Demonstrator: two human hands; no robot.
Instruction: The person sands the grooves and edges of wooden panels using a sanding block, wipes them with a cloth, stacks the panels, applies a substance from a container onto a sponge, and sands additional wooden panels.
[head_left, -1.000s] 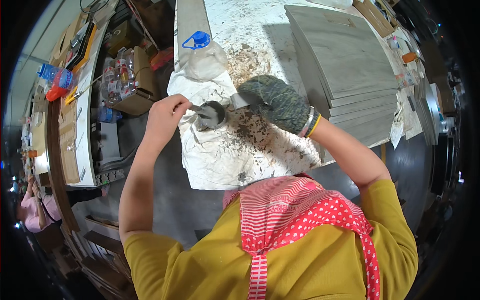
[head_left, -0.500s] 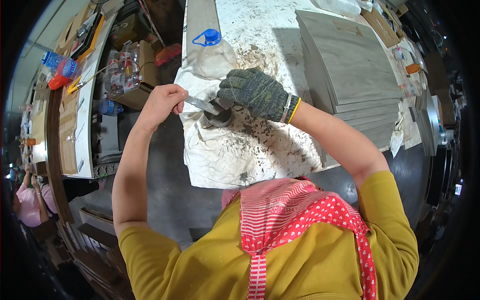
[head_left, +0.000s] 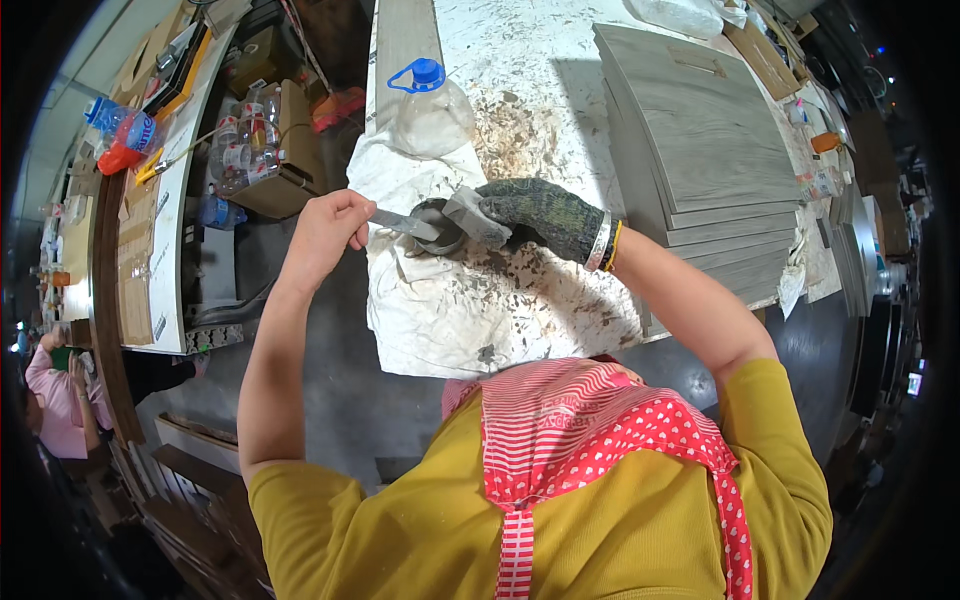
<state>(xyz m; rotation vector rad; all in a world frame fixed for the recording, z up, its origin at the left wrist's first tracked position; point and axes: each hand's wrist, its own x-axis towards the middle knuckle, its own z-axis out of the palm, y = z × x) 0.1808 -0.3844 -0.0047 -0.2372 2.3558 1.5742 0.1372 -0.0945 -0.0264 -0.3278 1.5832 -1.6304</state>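
My bare left hand (head_left: 328, 232) pinches one end of a flat grey metal strip (head_left: 398, 221), which looks like a spatula. The strip's far end reaches into a small round dark cup (head_left: 458, 243) standing on the white cloth (head_left: 425, 325). On the other side of the cup, my right hand (head_left: 548, 212), in a dark knitted glove, is closed on a small grey flat-sided block (head_left: 478, 220). That block is held tilted at the cup's right rim; what it is made of cannot be made out.
Just beyond the cup stands a clear plastic jug (head_left: 433, 120) with a blue cap. To the right lies a stack of grey wood-grain panels (head_left: 700, 130). A cardboard box (head_left: 290, 165) of bottles is at the left. Far left, a person in pink (head_left: 62, 400) is partly visible.
My right hand has moved right and slightly nearer, and the grey block now shows plainly beside the cup. My left hand and its strip have shifted slightly right and nearer.
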